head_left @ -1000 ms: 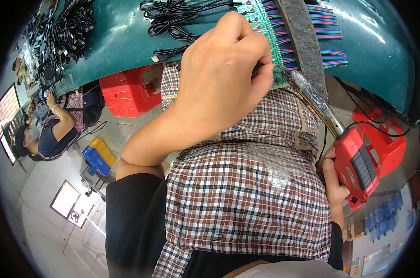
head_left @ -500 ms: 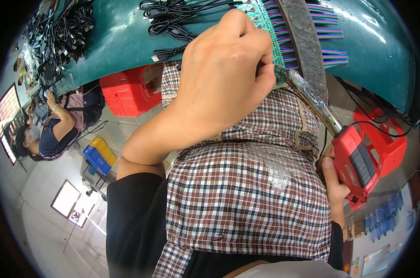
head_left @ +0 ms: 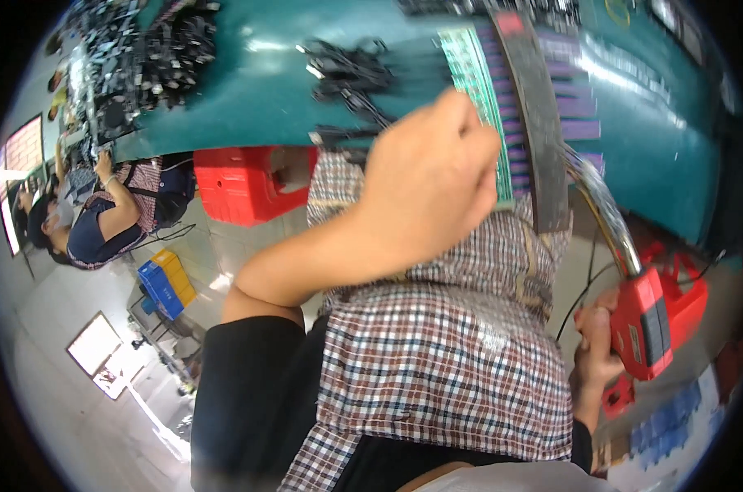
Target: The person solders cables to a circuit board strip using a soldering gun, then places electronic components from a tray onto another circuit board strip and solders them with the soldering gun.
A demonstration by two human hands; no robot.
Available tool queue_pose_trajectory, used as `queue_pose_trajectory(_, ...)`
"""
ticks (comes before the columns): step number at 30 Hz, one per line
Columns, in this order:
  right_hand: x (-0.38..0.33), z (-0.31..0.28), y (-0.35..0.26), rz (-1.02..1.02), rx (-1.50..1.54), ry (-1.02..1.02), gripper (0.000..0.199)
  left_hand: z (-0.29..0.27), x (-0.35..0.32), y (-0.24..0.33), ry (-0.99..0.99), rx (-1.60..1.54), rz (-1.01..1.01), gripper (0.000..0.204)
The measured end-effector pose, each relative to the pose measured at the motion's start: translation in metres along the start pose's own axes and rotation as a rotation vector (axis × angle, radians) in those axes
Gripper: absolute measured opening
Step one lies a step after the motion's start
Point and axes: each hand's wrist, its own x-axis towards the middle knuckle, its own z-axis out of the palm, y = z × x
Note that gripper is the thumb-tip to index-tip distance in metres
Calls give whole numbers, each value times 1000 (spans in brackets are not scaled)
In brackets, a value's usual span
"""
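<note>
A red soldering gun [head_left: 646, 320] with a long metal barrel is gripped in my right hand [head_left: 598, 344]. Its barrel slants up toward the table edge, right of a dark flat bar [head_left: 539, 131]. My left hand [head_left: 437, 176] is closed, fingers curled together, over the near end of a green circuit board strip [head_left: 478, 70]. Motion blur and the hand itself hide what its fingers pinch. Multicoloured wires [head_left: 579, 94] stick out from under the bar, to the right of the board. Left of the board lie black cables [head_left: 351, 70], some ends reaching toward my left hand.
The green tabletop [head_left: 240, 98] carries a heap of black cables [head_left: 170, 57] at the far left. A red stool [head_left: 232, 184] stands under the edge. A person [head_left: 101, 217] works at the left, near blue and yellow crates [head_left: 168, 283]. Checked apron cloth [head_left: 437, 369] covers my lap.
The whole view has shifted, showing more of the tabletop. The soldering gun's tip has drawn away from my left hand to the bar's right side. My left hand remains closed, now blurred.
</note>
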Motion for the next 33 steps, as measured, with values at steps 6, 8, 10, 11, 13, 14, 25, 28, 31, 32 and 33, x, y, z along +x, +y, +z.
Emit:
queue_pose_trajectory(6, 40, -62, 8, -456, -458, 327, 17, 6, -15, 0, 19, -10, 4, 15)
queue_pose_trajectory(8, 47, -77, -12, -606, -569, 441, 18, -7, -5, -4, 84, 4, 47, 14)
queue_pose_trajectory(10, 50, -96, -49, -741, -935, 423, 19, -21, 8, -18, 200, 90, 37, 12)
queue_pose_trajectory(11, 55, -103, -69, -762, -926, 427, 19, -32, 15, -28, 276, 169, -15, 9)
queue_pose_trajectory(13, 60, -113, -101, -1131, -1383, 302, 27, -54, 36, -65, 378, 276, -136, 9)
queue_pose_trajectory(14, 67, -115, -99, -1158, -1389, 321, 27, -52, 53, -93, 441, 316, -171, 11)
queue_pose_trajectory(25, 42, -89, -77, -1042, -1327, 337, 24, -60, 77, -153, 317, 305, -386, 34)
queue_pose_trajectory(28, 43, -62, -64, -833, -1065, 125, 22, -67, 45, -156, 336, 322, -292, 20)
queue_pose_trajectory(31, 39, -13, -67, -598, -702, 136, 18, -85, 14, -163, 276, 367, -319, 15)
queue_pose_trajectory(32, 40, -17, -59, -583, -648, 18, 41, -90, 6, -166, 269, 342, -309, 15)
queue_pose_trajectory(33, 40, -12, -55, -574, -581, 16, 45, -97, 3, -169, 260, 318, -290, 17)
